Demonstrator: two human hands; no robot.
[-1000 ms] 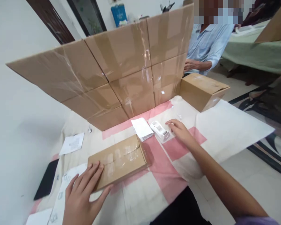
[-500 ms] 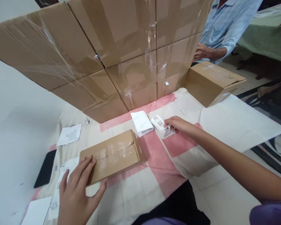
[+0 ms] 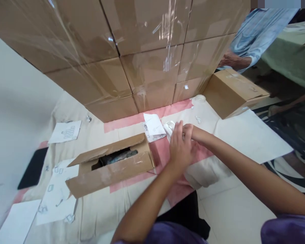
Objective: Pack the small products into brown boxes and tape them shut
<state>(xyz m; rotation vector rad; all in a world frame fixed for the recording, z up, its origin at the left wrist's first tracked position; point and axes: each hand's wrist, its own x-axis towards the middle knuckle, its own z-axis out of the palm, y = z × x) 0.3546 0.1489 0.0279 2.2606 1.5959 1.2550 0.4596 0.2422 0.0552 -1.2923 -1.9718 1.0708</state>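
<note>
My left hand (image 3: 181, 145) reaches over the near end of a white tape dispenser (image 3: 169, 125), its fingers stretched upward and the thumb out of sight. Behind it, my right hand (image 3: 190, 131) is curled at the same end of the dispenser. Its fingertips are mostly covered by the left hand, so what they pinch is hidden. Left of both hands lies a long cardboard box (image 3: 112, 174) with its top flaps raised. Through the gap shows a dark, bluish-grey thing (image 3: 120, 157) that I cannot name. A folded printed sheet (image 3: 154, 126) rests beside the dispenser.
Taped cardboard boxes (image 3: 152, 71) form a wall at the back. Another carton (image 3: 226, 91) stands at the right, near a person's hand (image 3: 234, 61). Printed sheets (image 3: 58, 196) and a dark flat object (image 3: 33, 168) lie on the left of the pink-and-cream cloth (image 3: 112, 213).
My left hand has left the box and moved right to the tape dispenser. The box's flaps have lifted apart, showing its inside. My right hand stays by the dispenser.
</note>
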